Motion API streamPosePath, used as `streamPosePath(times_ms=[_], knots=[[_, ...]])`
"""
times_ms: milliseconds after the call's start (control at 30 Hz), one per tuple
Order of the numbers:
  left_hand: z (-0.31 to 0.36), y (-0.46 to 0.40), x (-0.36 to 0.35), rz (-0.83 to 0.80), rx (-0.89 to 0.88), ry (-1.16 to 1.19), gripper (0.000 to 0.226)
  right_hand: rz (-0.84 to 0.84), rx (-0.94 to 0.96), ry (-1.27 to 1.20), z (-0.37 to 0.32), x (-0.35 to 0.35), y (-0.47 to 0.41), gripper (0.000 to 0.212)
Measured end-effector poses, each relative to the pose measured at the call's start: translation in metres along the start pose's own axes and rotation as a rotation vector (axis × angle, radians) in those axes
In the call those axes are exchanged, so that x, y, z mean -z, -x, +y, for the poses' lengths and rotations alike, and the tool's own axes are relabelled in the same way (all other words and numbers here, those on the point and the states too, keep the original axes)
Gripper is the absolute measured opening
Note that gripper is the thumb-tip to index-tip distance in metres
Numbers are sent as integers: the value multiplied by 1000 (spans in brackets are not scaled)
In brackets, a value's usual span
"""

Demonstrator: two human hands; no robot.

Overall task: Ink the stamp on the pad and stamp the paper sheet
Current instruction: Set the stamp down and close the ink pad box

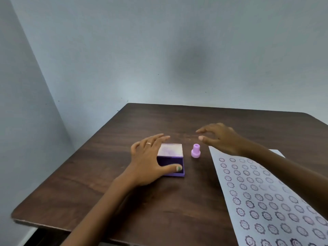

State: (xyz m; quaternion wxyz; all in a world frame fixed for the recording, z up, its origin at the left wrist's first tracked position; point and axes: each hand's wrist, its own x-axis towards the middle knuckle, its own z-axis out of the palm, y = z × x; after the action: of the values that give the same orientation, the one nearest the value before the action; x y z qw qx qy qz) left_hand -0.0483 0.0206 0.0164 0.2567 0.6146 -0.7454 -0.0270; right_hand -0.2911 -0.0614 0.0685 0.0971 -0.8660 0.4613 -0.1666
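1. While it waits untouched, the small lilac plastic stamp [195, 151] with its round base and short knob stands upright on the dark wood-grain counter [124, 201], just below and short of the right hand [221, 137], whose grip is open and empty, fingers and thumb spread in a loose curl above it.
2. Just to the stamp's left sits the square purple ink pad [173, 161], its pale lid raised at the far edge and the dark pad face exposed. The left hand [149, 160] lies flat against the pad's left side with its thumb across the near edge; that grip is spread open, steadying rather than clasping.
3. Under the right forearm and running toward the near right edge lies the white paper sheet [266, 201], already covered in rows of smiling flower prints.
4. Judged from this, the step in hand is the reach for the stamp, before any inking. The next move calls for the right grip to close on the knob, carry the stamp left onto the open pad, then press it on a bare patch of paper.
5. Count: one stamp, one ink pad, one sheet, two hands.
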Motion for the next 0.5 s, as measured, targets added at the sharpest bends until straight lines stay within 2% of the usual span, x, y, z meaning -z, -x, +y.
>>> streamPosePath(times_ms=[100, 200, 267, 367, 500], knots=[[-17, 20, -2, -18, 16, 10, 99, -49, 110, -5, -33, -5, -28, 29], [-23, 28, -8, -29, 45, 44, 102, -112, 153, 152, -56, -22, -53, 28], [-23, 28, -10, -27, 43, 44, 100, -168, 143, 224, -64, -34, -66, 26], [-24, 27, -12, -10, 47, 49, 97, -265, 96, 186, -66, -48, -76, 23], [-24, 27, -12, -9, 73, 36, 97, -238, 53, 108, -66, -57, -80, 19]])
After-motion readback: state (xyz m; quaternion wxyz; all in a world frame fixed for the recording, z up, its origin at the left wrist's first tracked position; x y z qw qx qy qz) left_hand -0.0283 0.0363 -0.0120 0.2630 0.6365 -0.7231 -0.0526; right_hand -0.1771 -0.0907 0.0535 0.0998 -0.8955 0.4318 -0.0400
